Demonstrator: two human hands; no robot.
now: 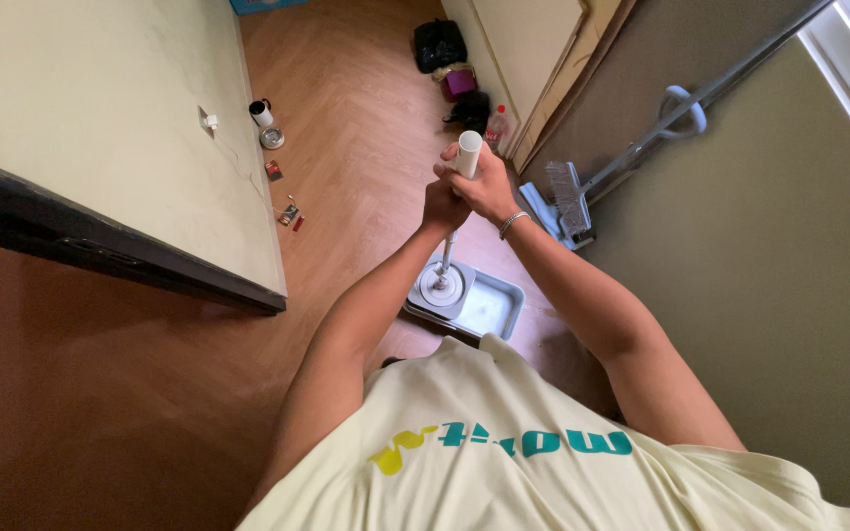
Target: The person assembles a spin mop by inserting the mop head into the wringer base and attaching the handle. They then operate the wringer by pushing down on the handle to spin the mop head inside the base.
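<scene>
1. Both hands wrap the white mop handle (467, 152): left hand (443, 205) below, right hand (489, 187) above, fingers curled tight round it.
2. Mop head (442, 286) sits in the grey bucket (499, 305) spinner on the wood floor (366, 147).
3. Looks like wringing is underway; no wet streaks on the floor, so mopping seems left.

The mop handle (467, 153) in my hands looks like smooth white plastic, running down to a grey plastic bucket (468, 299) with a slight sheen. The floor (366, 118) is glossy herringbone wood. My shirt (504, 442) is soft matt cloth, my bracelet (513, 222) thin shiny metal.
</scene>
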